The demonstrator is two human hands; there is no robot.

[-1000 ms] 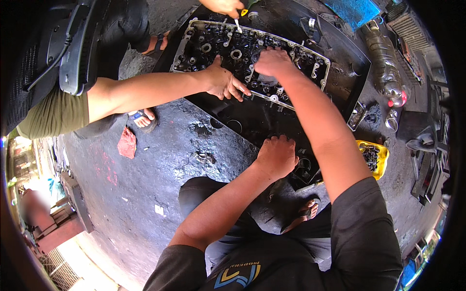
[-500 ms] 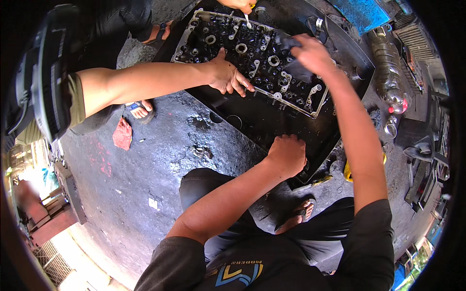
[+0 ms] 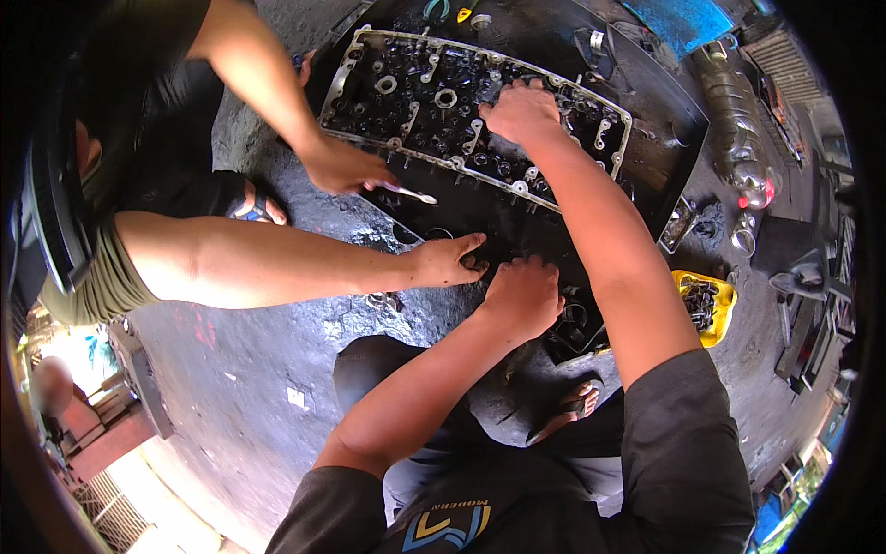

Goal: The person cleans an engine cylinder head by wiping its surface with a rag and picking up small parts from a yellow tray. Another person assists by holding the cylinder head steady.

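Observation:
An oily engine cylinder head (image 3: 413,125) with a pale metal rim lies in a wide black tray (image 3: 669,120). My right hand (image 3: 522,113) presses down on its middle, fingers curled over a dark grey rag (image 3: 504,145) that is mostly hidden. My left hand (image 3: 524,297) is closed at the tray's near edge, fingertips out of sight. Left of it, nearly touching, hovers a co-worker's hand (image 3: 449,260) with fingers partly curled. That person's other hand (image 3: 346,166) holds a toothbrush (image 3: 417,195) just off the cylinder head's near side.
A yellow container (image 3: 728,300) of small dark parts stands right of my right forearm. Beyond it lie a large clear plastic bottle (image 3: 738,138) and assorted tools. Teal-handled pliers (image 3: 436,11) rest at the tray's far side. The co-worker's arms reach in from the left.
My right hand has moved left across the cylinder head with the rag. The co-worker's hand has left the cylinder head, and the toothbrush has come from the far edge to the near side.

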